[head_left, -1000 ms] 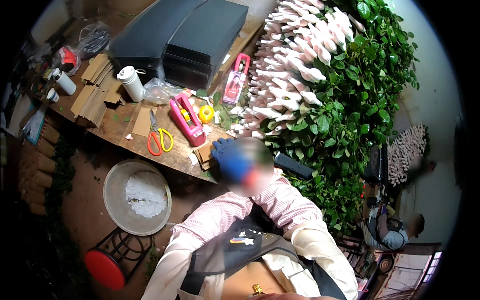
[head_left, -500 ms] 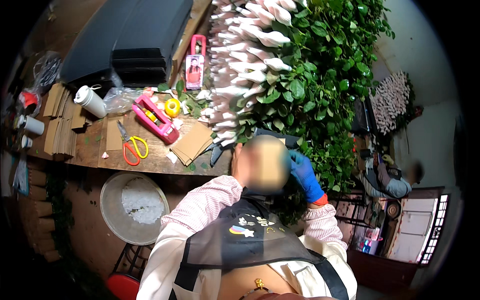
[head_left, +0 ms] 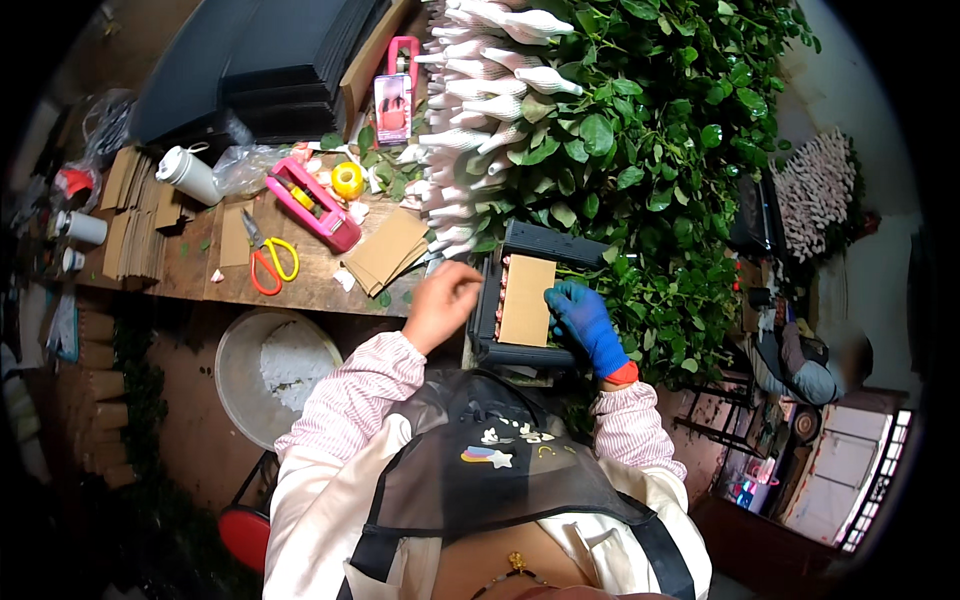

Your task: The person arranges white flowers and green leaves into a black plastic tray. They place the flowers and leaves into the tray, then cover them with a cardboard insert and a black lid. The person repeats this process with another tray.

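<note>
A piece of brown cardboard lies over a row of pink flower heads in a black tray-like frame at the table's front edge. My right hand, in a blue glove, has its fingers closed on the cardboard's right edge; green stems and leaves run out past it. Left of the frame, my bare left hand hovers with its fingers curled in, and nothing shows in them. Loose cardboard pieces lie just beyond that hand.
Flowers with white net sleeves and leafy stems are piled ahead. Leftward are a pink tape dispenser, a yellow tape roll, scissors and a white bottle. A bin stands below. Another person is at right.
My left hand has moved left, off the frame. My right hand has shifted slightly left and down beside the cardboard. The frame and flower heads, blurred over before, now show.
</note>
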The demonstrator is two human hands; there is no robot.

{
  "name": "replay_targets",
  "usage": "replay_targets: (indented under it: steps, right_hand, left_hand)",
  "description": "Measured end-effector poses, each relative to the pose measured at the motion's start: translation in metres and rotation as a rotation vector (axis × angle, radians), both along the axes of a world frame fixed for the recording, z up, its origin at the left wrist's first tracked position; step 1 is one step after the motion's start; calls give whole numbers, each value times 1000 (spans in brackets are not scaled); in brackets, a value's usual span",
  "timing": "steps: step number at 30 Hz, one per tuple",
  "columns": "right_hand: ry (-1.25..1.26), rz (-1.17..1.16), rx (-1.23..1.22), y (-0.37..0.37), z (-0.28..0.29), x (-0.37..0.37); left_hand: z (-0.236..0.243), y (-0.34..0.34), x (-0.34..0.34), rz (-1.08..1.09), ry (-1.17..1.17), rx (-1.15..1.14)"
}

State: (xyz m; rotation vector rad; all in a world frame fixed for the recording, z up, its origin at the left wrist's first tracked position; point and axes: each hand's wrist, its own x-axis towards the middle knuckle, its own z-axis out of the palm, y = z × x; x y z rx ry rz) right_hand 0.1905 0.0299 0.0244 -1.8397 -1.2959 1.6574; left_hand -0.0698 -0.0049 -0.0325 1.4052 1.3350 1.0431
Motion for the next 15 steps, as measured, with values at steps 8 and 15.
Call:
replay_targets:
  steps: [8,15]
  right_hand:
    - [-431,347,438,7,-26,22]
    - [211,608,-204,-48,52,61]
  left_hand:
    - [55,41,71,-562,668,220]
    - [67,44,75,-594,801,21]
